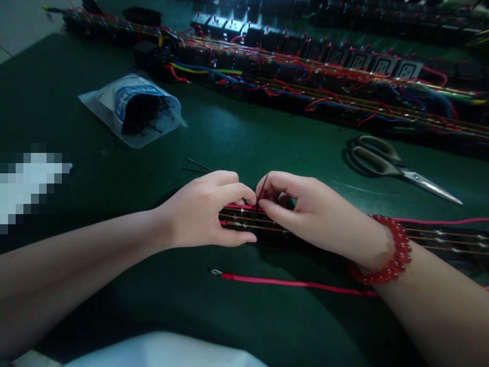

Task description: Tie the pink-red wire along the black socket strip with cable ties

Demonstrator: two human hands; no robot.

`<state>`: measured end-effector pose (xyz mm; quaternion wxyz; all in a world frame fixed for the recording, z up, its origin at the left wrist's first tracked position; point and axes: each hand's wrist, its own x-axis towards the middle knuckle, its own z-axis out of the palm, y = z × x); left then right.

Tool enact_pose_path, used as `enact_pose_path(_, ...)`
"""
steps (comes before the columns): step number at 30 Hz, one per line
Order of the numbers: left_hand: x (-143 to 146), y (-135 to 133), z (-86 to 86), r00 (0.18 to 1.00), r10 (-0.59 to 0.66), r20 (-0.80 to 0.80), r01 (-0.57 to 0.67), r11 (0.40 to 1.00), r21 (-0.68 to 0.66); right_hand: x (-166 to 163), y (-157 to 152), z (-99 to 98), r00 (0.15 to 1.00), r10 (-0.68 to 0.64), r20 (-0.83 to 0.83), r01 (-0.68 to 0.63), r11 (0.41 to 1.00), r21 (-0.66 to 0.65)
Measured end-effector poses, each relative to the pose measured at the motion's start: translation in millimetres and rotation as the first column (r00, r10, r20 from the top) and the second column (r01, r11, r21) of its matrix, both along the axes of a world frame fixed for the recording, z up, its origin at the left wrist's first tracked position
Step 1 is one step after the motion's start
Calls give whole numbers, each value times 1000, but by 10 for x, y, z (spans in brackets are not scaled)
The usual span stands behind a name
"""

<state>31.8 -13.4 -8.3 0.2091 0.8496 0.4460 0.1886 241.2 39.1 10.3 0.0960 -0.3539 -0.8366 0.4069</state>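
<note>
A long black strip with brass-coloured bars (439, 240) lies across the table, a red wire (431, 221) running along its far edge. My left hand (208, 209) is closed around the strip's left end, thumb on the near side and fingers over the far side. Close beside it, my right hand (294, 201) pinches a thin black cable tie (262, 188), which stands up at the red wire. Whether the tie is fastened is hidden by the fingers. Two more black ties (196, 164) stick out beyond my left hand.
An open plastic bag (148, 133) of black cable ties lies at the back left. Scissors (405, 171) rest at the right. A red wire with a ring terminal (282, 282) lies in front. Wired socket assemblies (313, 56) stretch across the back.
</note>
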Motion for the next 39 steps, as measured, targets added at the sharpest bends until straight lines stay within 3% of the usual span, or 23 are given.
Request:
enact_pose_path(23, 7, -1, 19, 1000, -2, -8, 2, 999, -34, 5, -3, 25, 1000, 22, 1, -22, 999, -44)
enact_pose_path(39, 44, -35, 135, 997, 9, -79, -20, 990, -138, 18, 4, 35, 996, -83, 31, 84, 995, -51)
